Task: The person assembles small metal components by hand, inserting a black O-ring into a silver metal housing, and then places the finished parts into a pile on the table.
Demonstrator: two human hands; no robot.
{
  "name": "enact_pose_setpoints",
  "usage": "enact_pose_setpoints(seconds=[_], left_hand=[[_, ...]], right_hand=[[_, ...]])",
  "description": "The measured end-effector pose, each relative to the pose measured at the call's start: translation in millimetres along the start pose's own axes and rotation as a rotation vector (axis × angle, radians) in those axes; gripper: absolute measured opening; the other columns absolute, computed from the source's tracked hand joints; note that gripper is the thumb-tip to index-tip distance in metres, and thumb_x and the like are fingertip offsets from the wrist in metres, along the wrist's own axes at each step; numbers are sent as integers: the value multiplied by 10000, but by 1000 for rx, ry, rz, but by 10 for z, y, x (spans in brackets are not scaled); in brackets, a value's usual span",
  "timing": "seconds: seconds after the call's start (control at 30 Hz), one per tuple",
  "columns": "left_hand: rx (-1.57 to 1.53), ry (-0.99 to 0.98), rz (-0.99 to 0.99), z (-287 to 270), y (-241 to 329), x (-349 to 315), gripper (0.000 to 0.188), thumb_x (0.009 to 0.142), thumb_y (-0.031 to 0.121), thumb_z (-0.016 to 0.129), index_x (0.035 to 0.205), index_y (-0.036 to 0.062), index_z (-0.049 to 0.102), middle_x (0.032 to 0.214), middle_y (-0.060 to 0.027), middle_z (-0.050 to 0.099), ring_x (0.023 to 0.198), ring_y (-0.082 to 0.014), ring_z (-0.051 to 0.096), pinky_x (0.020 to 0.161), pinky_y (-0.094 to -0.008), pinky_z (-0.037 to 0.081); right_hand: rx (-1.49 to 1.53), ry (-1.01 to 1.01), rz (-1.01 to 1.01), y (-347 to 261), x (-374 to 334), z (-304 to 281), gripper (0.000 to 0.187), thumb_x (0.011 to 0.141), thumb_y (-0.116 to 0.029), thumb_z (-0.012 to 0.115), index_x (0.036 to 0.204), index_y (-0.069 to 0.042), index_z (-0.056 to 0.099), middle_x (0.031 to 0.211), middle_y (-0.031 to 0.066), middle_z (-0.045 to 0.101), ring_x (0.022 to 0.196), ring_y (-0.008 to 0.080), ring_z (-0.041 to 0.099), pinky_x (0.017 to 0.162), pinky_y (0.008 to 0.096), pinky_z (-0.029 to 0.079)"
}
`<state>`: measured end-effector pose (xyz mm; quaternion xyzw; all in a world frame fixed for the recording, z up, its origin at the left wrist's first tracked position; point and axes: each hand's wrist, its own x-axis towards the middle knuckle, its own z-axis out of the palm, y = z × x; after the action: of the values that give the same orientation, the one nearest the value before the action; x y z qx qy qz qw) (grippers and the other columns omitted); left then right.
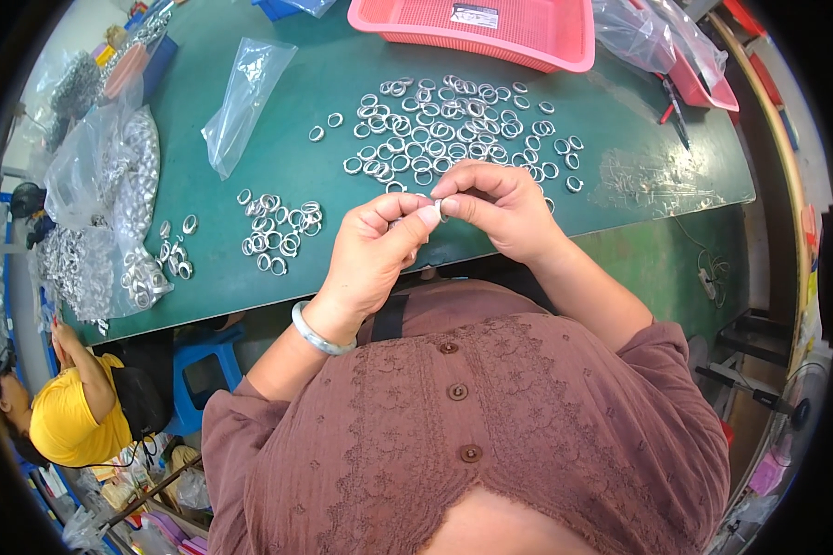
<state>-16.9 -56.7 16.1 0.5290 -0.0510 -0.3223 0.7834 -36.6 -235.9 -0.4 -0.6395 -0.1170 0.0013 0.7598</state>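
Observation:
My left hand [372,242] and my right hand [507,211] meet at the near edge of the green table [379,268]. Between their pinched fingertips is a small silver metal ring [442,213], partly hidden by the thumbs. Just beyond my hands, many similar loose rings [426,134] with little side tabs lie spread out. To the left of my left hand is a smaller heap of rings [270,222]. Farther left, a few more rings [178,250] lie beside clear plastic bags [139,185] full of silver metal parts.
A pink plastic basket [528,54] stands at the far side. An empty clear bag [248,102] lies left of the rings. At the far right are a smaller pink tray [713,92] and pliers [680,120]. A person in yellow [83,412] sits left near a blue stool [204,370].

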Motion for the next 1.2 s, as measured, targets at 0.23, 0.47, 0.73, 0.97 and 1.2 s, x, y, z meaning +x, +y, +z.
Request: enact_pose_setpoints(seconds=[0.23, 0.47, 0.73, 0.97, 1.2], left_hand=[[465, 75, 413, -20, -131, 27, 93, 778, 28, 646, 870, 28, 638, 721, 19, 552, 641, -53, 482, 567, -185, 386], [693, -7, 697, -26, -139, 25, 106, 748, -14, 656, 845, 16, 626, 736, -7, 546, 660, -70, 476, 574, -196, 366], [481, -21, 494, -24, -159, -58, 91, 783, 37, 637, 867, 26, 604, 725, 7, 540, 635, -51, 449, 554, -184, 355], [254, -73, 91, -118, -153, -20, 250, 895, 278, 528, 914, 33, 573, 697, 10, 530, 555, -34, 407, 473, -165, 308], [-508, -232, -267, -227, -119, 34, 328, 920, 325, 452, 971, 18, 556, 718, -17, 476, 524, -56, 351, 434, -166, 286]], right_hand=[[119, 39, 58, 20, -25, 38, 145, 821, -18, 582, 961, 13, 601, 897, 31, 600, 846, 85, 555, 754, 224, 456], [152, -16, 97, 16, -60, 10, 129, 826, -10, 572, 948, 15, 605, 881, 30, 606, 834, 85, 561, 756, 222, 458], [-301, 2, -169, -31, -75, 50, 116, 774, 19, 577, 878, -23, 608, 821, 49, 606, 770, 133, 583, 688, 259, 462], [-754, -14, -618, -86, -15, 98, 212, 699, 30, 615, 897, -36, 579, 801, 88, 584, 715, 270, 558, 648, 330, 458], [-563, 104, -395, -20, -53, 105, 338, 749, 47, 584, 1078, -18, 546, 845, 110, 597, 787, 220, 612, 690, 305, 487]])
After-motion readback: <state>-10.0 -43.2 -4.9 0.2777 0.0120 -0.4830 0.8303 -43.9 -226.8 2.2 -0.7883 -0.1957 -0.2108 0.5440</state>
